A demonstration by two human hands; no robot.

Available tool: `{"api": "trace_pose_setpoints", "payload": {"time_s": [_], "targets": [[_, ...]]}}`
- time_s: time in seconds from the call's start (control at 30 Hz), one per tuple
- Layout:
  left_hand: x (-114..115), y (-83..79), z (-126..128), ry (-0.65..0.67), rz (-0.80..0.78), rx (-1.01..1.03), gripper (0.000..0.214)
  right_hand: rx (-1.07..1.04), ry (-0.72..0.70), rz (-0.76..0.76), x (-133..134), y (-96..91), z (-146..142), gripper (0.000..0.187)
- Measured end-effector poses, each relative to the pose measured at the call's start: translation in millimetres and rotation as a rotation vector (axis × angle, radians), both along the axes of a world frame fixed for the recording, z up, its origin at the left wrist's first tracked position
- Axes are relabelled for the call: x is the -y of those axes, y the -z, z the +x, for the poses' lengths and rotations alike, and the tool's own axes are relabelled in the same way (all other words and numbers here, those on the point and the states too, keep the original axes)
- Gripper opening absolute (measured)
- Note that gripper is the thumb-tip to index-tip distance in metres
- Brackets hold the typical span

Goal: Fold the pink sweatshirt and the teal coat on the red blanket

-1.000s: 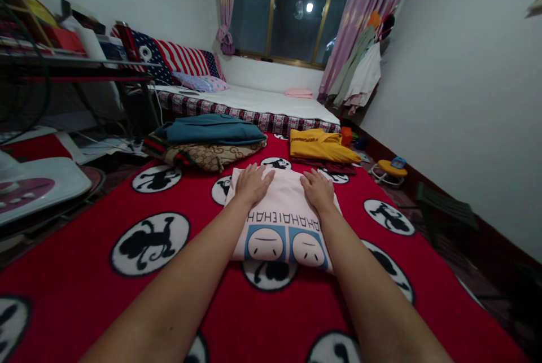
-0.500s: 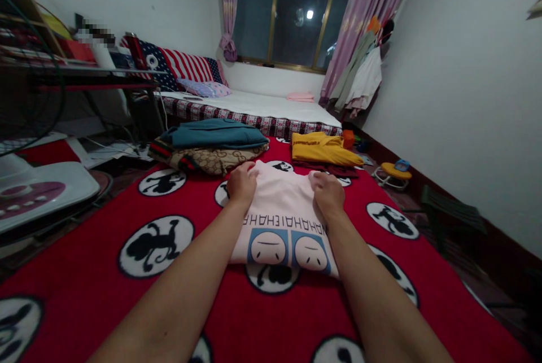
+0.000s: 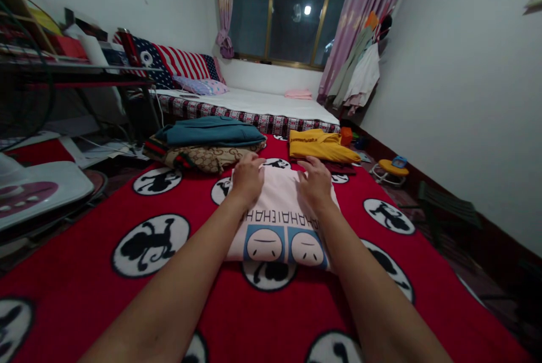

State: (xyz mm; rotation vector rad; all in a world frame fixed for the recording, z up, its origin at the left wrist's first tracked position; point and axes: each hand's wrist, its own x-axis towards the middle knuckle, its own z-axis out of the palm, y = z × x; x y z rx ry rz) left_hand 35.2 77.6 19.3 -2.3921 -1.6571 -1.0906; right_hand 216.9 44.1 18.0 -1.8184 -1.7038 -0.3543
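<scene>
A folded pale pink T-shirt (image 3: 278, 196) lies on the red blanket (image 3: 237, 306), its lettering and two blue-framed cartoon faces upside down to me. My left hand (image 3: 248, 179) rests open near the shirt's far left corner. Toward the far right corner, my right hand (image 3: 315, 183) also lies open with its fingers apart. Both palms seem to touch the cloth, though their undersides are hidden. My forearms cover parts of the shirt's two sides.
Beyond my left hand sit a teal folded garment (image 3: 214, 131) and a tan patterned one (image 3: 207, 158) under it. A yellow folded garment (image 3: 322, 145) lies at the far right. A bed (image 3: 254, 100), a fan base (image 3: 46, 185) and a small stool (image 3: 392, 169) stand around.
Both hands have let go of the shirt's far edge and opened. They now lie flatter on it, and the far corners are spread down on the blanket. The view has shifted slightly.
</scene>
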Motion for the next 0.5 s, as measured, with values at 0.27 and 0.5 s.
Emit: {"api": "trace_pose_setpoints", "payload": {"time_s": [0.27,0.5], "targets": [[-5,25.2,2,0.157,-0.342,-0.231,0.063,0.102,-0.039,-0.482,-3,25.2,8,0.056],[-1,16.6,1,0.019,-0.028,-0.034,0.051,0.075,0.006,-0.348,4,11.8,-19,0.053]]}}
